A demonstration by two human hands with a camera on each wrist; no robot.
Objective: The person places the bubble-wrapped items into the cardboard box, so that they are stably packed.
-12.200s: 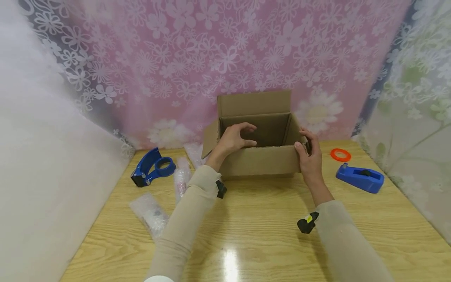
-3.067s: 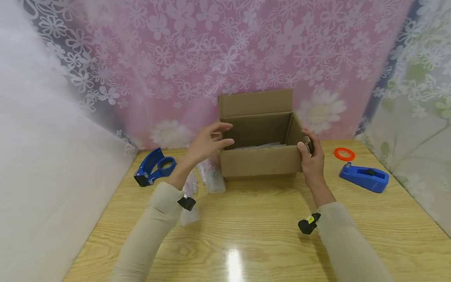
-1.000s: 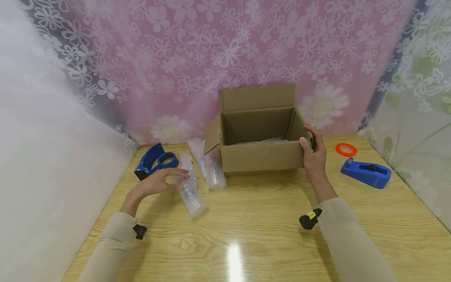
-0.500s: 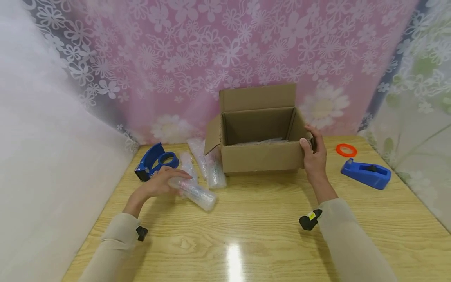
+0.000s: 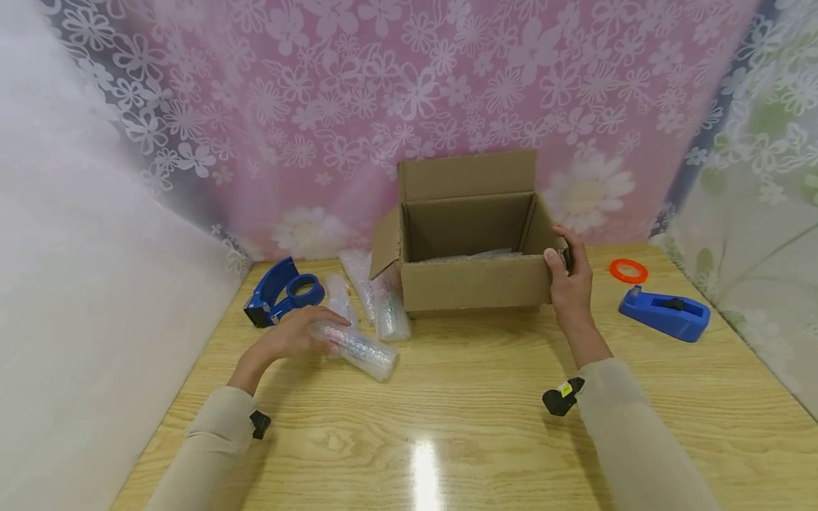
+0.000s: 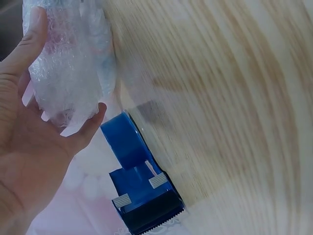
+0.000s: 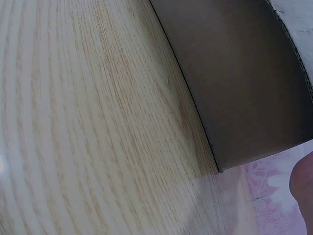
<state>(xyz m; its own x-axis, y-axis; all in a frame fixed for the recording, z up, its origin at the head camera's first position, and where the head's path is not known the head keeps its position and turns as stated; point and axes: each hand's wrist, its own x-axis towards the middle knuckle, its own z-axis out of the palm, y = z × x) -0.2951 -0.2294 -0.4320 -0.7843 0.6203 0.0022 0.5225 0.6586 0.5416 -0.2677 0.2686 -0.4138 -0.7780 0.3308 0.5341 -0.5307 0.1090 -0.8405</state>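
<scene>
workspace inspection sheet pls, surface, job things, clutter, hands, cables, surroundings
surface: wooden table, pale grain, a glare spot near the front edge.
job's things: bubble-wrapped bundle lying tilted at the left; open cardboard box at the back, flaps up, some clear wrap inside.
clutter: more bubble-wrapped bundles beside the box's left side; blue tape gun far left; blue desk tape dispenser and orange ring at the right.
grippers: left hand grips the bundle's near end, fingers curled round it; right hand grips the box's right front corner.
cables: nothing seen.
surroundings: pink flowered curtain behind, pale curtains at both sides.
</scene>
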